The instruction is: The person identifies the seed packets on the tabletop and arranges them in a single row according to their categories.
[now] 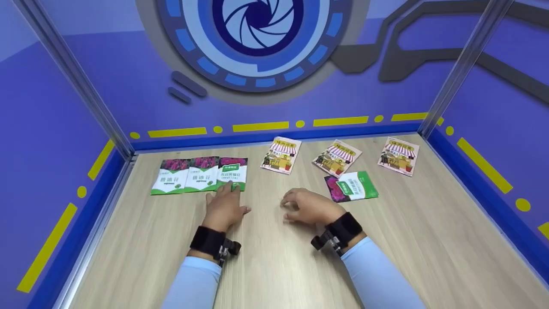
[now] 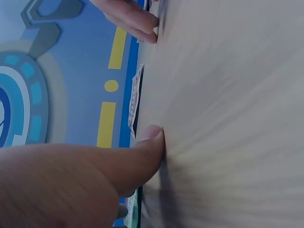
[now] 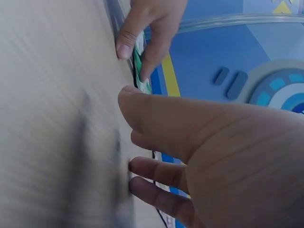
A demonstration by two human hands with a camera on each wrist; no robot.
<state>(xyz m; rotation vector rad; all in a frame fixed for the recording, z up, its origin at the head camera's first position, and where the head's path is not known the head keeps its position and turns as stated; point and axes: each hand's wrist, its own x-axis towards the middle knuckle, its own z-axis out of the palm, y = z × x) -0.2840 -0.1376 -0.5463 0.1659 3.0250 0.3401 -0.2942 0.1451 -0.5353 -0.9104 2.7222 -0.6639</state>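
Three green-and-white flower packets lie side by side at the left, edges touching or overlapping. The left hand rests its fingertips on the lower edge of the rightmost one, thumb out to the side. Loosely bent, the right hand is low over the table's middle and holds nothing. Just beyond it a fourth green packet lies sideways. In the left wrist view the left hand has its thumb tip at the table surface. The right wrist view shows the right hand with fingers apart.
Three pink packets with a striped awning print lie toward the back: one near the centre, a tilted one close to the sideways green packet, another at the right. Blue panels enclose the table at back and sides.
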